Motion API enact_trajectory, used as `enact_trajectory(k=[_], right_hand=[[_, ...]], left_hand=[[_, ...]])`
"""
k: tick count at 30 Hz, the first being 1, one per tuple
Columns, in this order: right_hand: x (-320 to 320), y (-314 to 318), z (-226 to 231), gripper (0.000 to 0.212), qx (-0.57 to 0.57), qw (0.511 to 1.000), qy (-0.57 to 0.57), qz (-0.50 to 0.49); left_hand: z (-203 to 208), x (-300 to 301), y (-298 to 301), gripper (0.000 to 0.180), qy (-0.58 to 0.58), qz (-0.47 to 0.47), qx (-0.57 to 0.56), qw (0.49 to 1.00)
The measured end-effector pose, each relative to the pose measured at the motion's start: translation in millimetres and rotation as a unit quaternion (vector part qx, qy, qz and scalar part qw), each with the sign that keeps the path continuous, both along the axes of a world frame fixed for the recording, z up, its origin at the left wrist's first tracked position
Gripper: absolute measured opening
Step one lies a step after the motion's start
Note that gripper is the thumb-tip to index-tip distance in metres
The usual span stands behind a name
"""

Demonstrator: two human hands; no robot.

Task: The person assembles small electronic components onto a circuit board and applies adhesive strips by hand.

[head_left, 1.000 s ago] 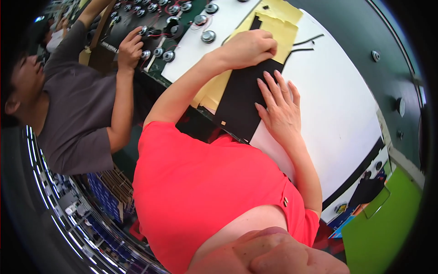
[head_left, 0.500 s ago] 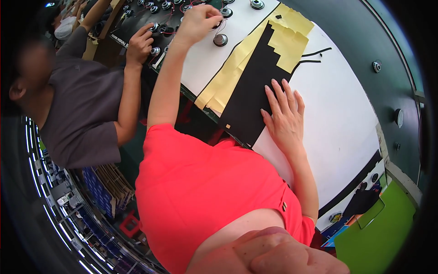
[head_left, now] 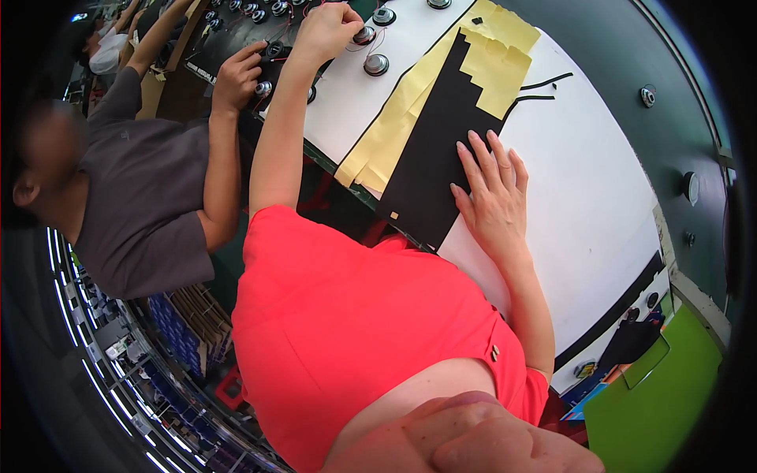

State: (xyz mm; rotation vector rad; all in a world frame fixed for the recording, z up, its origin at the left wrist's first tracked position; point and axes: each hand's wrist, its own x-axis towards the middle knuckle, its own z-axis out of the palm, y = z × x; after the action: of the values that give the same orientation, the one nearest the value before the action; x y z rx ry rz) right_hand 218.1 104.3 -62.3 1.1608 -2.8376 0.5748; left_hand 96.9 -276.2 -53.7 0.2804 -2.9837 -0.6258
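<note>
My left hand (head_left: 323, 33) reaches to the far left, thumb and fingers pinched together at the edge of a small round speaker (head_left: 364, 35). Whether the pinch holds the speaker, a thin red wire or something smaller, I cannot make out. Two more speakers, one nearer (head_left: 376, 65) and one farther (head_left: 384, 16), sit close by on the white surface. My right hand (head_left: 494, 197) lies flat with fingers spread, fingertips over the right edge of a black sheet (head_left: 426, 165) with a stepped edge. Yellow backing paper (head_left: 498, 75) shows beside and beyond it.
At left, a co-worker's hand (head_left: 238, 79) works among several wired speakers on a dark board (head_left: 225, 47). Black strips (head_left: 544, 82) lie on the white surface (head_left: 583, 181). One speaker (head_left: 647, 96) rests on the green surface at right, near a green clipboard (head_left: 654, 386).
My left hand has shifted slightly left, uncovering more of the speaker at its fingertips. My right hand stays flat in place. The whole view has shifted a little.
</note>
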Motion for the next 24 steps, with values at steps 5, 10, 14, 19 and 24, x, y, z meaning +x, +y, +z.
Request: enact_trajectory(k=[5,10,14,19,24], right_hand=[[0.2,2.1,0.0,0.054,-0.007,1.0,-0.005,-0.004],[-1.4,0.6,1.3,0.053,-0.024,1.0,-0.014,0.006],[-1.8,2.1,-1.1,0.054,-0.029,0.999,-0.015,0.0],[-1.6,2.4,-0.7,0.054,-0.032,0.999,-0.011,0.005],[-1.6,4.5,-0.6,0.056,-0.037,0.999,-0.019,0.004]], left_hand=[[7.2,-0.9,17.7,0.019,-0.003,-0.024,-0.031,0.999],[24.2,10.1,47.6,0.013,0.224,-0.071,-0.088,0.968],[31.9,30.0,115.8,0.013,0.15,-0.185,0.051,0.97],[3.7,20.4,151.2,0.012,0.095,-0.302,0.122,0.941],[-3.6,16.4,160.8,0.009,0.064,-0.294,0.09,0.95]])
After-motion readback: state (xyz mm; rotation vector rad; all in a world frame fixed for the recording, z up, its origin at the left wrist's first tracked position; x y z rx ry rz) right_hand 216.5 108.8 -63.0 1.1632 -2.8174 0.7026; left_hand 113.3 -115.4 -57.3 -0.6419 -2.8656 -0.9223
